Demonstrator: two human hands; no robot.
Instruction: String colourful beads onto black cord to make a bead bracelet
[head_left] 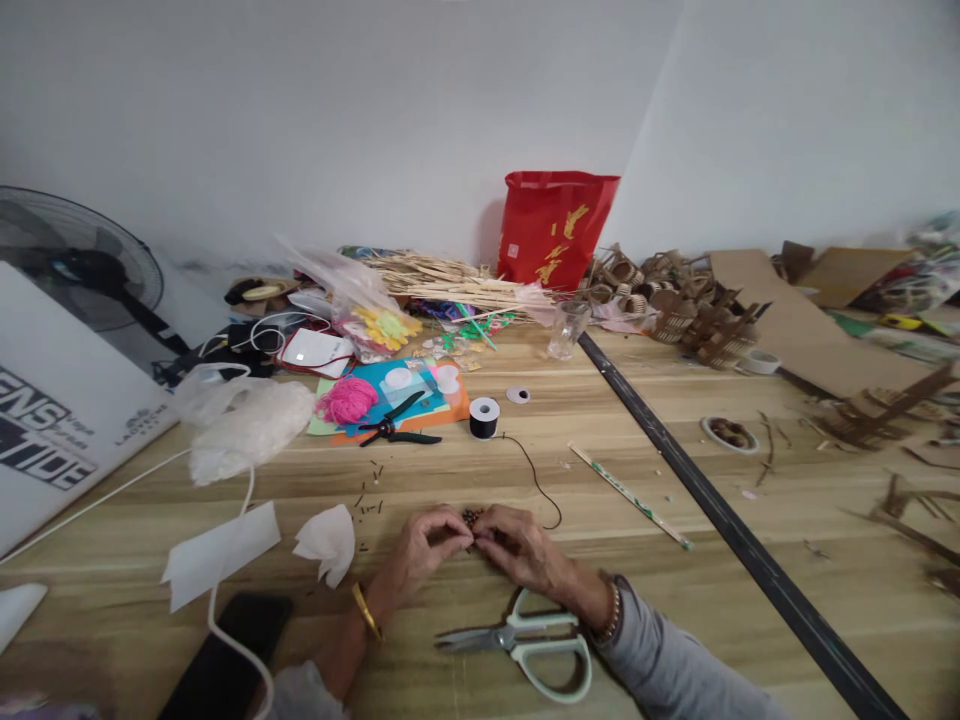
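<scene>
Woodgrain worktop (615,540) spreads before you, a crumpled tissue (328,540) at left. Your left hand (431,540) pinches narrowly beside small brown beads (471,516), meeting your equally pinched right hand (521,545), anything held too small to tell; black cord (535,474) curls beyond.

A fan (97,270) is partly hidden at far left by a white box (82,370). A red bag (555,235) is stood upright near the far wall (375,120), with thin sticks (450,275) heaped to its left. Pink yarn (349,401) is laid on coloured paper (420,378). At right, small brown balls (729,432) are held in a white dish (739,451).
</scene>
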